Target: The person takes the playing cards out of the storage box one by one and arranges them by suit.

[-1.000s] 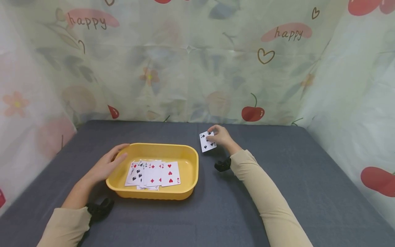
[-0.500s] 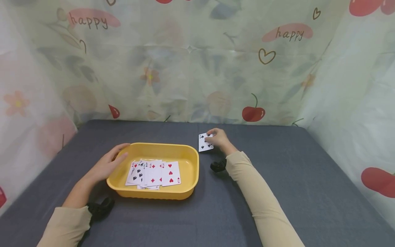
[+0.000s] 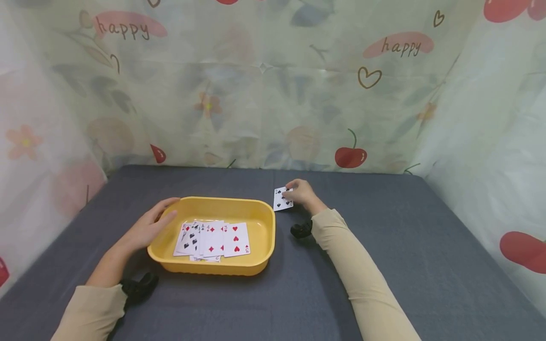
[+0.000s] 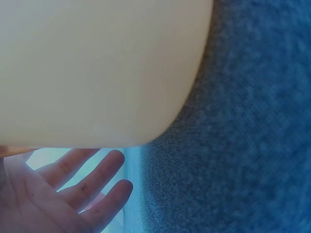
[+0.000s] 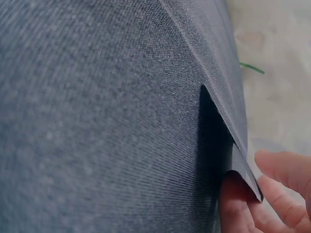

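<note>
My left hand [image 3: 147, 229] rests at the left end of a yellow plastic basin [image 3: 264, 227], its thumb over the rim and its other fingers along the outside. In the left wrist view, straight, spread fingers [image 4: 92, 187] show beyond the basin's pale wall [image 4: 97, 73]. My right hand [image 3: 304, 194] holds a white playing card [image 3: 279, 201] with black spades, face up, just off the basin's right end. From the right wrist, the card [image 5: 245, 172] appears nearly edge-on, tilted over the cloth and between the fingers.
Inside the basin, several playing cards [image 3: 236, 239] lie face up and overlap, with a three of hearts on the right. A dark grey cloth [image 3: 273, 308] covers the table. A printed curtain [image 3: 256, 118] hangs behind it and at both sides.
My right hand has shifted slightly left and toward me with the spade card, bringing it nearer the basin's right end. The left hand and basin stay in place.
</note>
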Motion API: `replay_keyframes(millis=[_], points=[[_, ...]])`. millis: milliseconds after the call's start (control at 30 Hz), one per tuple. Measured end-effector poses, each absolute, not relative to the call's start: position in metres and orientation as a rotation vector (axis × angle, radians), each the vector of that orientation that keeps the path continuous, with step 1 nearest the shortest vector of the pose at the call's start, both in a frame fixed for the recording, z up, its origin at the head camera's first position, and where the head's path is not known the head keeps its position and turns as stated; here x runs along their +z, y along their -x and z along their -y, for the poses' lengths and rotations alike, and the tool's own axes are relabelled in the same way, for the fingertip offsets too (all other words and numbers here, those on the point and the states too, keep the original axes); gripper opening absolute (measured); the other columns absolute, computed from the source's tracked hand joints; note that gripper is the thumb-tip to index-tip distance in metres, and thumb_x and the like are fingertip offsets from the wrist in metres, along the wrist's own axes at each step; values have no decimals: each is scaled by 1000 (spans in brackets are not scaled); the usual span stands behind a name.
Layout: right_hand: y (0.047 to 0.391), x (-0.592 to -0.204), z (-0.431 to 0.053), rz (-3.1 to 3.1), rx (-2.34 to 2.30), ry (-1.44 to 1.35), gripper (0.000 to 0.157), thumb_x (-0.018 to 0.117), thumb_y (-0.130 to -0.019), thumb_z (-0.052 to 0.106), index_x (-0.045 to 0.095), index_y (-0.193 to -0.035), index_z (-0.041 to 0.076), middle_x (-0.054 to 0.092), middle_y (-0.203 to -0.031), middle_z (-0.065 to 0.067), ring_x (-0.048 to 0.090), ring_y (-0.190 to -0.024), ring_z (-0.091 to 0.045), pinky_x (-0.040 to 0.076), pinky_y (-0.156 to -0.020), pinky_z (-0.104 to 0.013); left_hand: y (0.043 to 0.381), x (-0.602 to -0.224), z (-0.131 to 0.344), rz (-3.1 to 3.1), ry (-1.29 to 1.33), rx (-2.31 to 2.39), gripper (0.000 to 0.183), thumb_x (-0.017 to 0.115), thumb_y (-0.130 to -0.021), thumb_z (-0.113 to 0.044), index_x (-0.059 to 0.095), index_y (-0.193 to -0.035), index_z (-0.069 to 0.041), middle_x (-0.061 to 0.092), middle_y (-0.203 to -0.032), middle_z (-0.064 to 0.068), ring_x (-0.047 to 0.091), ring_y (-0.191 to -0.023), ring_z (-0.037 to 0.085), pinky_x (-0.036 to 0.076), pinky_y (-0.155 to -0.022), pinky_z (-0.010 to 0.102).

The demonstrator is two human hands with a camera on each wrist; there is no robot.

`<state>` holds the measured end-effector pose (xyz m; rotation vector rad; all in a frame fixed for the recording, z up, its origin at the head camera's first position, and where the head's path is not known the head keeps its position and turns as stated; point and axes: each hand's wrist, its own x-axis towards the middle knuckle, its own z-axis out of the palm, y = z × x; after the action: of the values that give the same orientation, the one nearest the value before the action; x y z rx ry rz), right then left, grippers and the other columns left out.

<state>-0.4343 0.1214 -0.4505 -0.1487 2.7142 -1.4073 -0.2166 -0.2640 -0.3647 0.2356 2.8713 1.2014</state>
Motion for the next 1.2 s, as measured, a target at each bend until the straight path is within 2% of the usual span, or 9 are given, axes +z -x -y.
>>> replay_keyframes(millis=[67,133,200,233,333,533,800,967,1200], points=[[422,-437,-119,-2735,-1377,134,36,74,-78,26,63,-105,5,61,-96,-14,58,-79,-23,49,-68,-31,217,-364,264,-2871,-229,1199,57,37,-100,-38,27,-145,-5,34,-143,27,39,-125,42,34,-99,55],[397,-409,-113,-2756,-1286,61,36,71,-80,24,61,-109,4,61,-106,-16,58,-88,-25,50,-75,-34,217,-364,264,-2868,-227,1201,57,38,-100,-39,27,-145,-5,34,-144,27,38,-126,42,33,-100,55],[379,-391,-109,-2798,-1216,35,34,68,-82,20,60,-109,1,60,-108,-18,58,-88,-26,50,-73,-33,217,-364,264,-2868,-229,1205,57,38,-100,-39,27,-145,-5,34,-144,26,38,-126,42,33,-100,56],[367,-378,-106,-2798,-1162,-4,35,65,-84,18,58,-113,0,58,-114,-19,58,-93,-28,50,-77,-34,217,-364,264,-2868,-228,1206,57,38,-100,-39,27,-145,-5,34,-144,26,38,-127,42,32,-100,56],[352,-364,-105,-2845,-1079,-5,35,64,-85,18,57,-113,-1,58,-115,-20,59,-91,-27,50,-74,-32,217,-365,264,-2865,-232,1212,57,37,-100,-38,27,-145,-5,34,-144,26,38,-127,42,33,-100,56],[345,-351,-106,-2821,-1117,34,37,63,-86,20,56,-117,1,56,-122,-19,57,-100,-28,48,-81,-34,217,-365,264,-2867,-238,1212,57,37,-100,-39,27,-145,-5,35,-143,26,40,-125,41,34,-99,54],[336,-329,-98,-2591,-1307,241,43,62,-89,21,51,-126,2,55,-127,-19,56,-113,-32,47,-96,-42,217,-366,265,-2874,-246,1210,57,38,-100,-39,28,-144,-6,35,-143,26,40,-125,41,34,-99,55],[325,-310,-87,-2458,-1382,412,41,62,-90,21,52,-125,3,56,-127,-17,55,-116,-33,45,-98,-46,217,-366,265,-2873,-248,1208,56,37,-100,-39,28,-145,-6,34,-144,26,40,-125,41,34,-99,55],[304,-292,-65,-2360,-1389,625,36,63,-89,18,55,-122,5,59,-121,-14,58,-112,-29,47,-96,-41,217,-365,264,-2862,-237,1208,57,37,-100,-39,27,-145,-6,33,-145,26,38,-127,42,33,-99,56]])
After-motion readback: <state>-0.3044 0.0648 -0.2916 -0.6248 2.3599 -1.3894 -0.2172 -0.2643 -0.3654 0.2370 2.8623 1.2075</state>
